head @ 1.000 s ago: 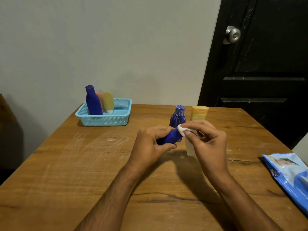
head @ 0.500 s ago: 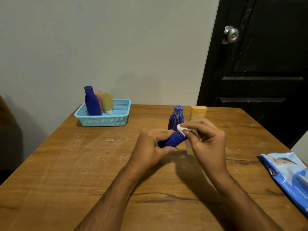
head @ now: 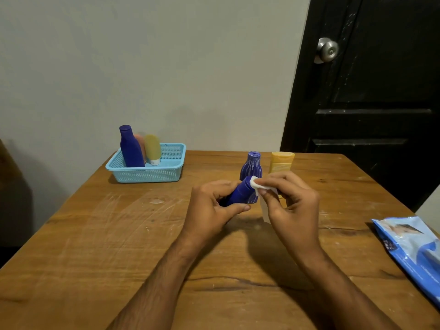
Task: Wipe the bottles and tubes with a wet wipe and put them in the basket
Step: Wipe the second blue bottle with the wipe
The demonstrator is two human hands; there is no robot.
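My left hand grips a small dark blue bottle above the table's middle, its top end pointing away to the right. My right hand pinches a white wet wipe against that end. Behind them stand a blue ribbed bottle and a yellow tube. The light blue basket at the back left holds a tall blue bottle, a pink tube and a yellow-green tube.
A blue pack of wet wipes lies at the table's right edge. The wooden table meets a grey wall at the back, and a black door with a metal knob stands behind the right corner.
The wipe has shifted slightly over the end of the bottle as my right hand rubs it. My left hand keeps its hold; the other bottles have not moved.
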